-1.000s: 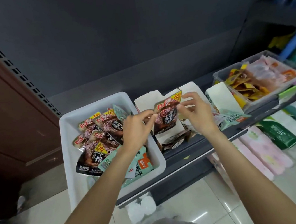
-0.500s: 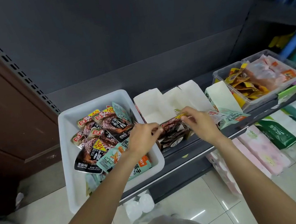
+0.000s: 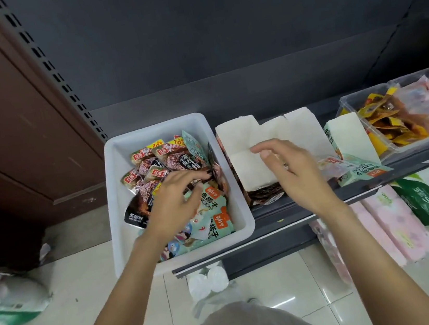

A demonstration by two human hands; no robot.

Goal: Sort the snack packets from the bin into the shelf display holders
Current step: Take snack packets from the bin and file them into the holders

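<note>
Glossy pale tiles (image 3: 286, 283) cover the floor nearest the camera, with pink packs (image 3: 396, 225) and a green pack (image 3: 426, 202) lying on them under the shelf's right part. Above the tiles, the dark shelf edge (image 3: 283, 218) carries a white bin (image 3: 115, 202) on its left end. The left hand (image 3: 177, 197) reaches into the bin from the near side, its fingers bent down onto the heaped packets; whether its grip has actually closed on one I cannot tell, since the fingertips are blurred against the wrappers. Teal packets (image 3: 209, 217) fill the near part of the bin and brown packets (image 3: 158, 161) with red and yellow labels the far part. Just right of the bin stands a white holder (image 3: 238, 143), a cardboard box with its flaps open; dark packets (image 3: 264, 194) lie at its near, low end. The right hand (image 3: 293, 171) hovers over this holder, its grip released, fingers loosely spread and carrying nothing. Right of that hand a second holder (image 3: 348, 133) stands beside the first, with teal packets (image 3: 359, 170) at its front. Further right, a clear tub (image 3: 357, 97) holds yellow and pale pink packets. The dark back panel (image 3: 219, 39) rises behind it all.
</note>
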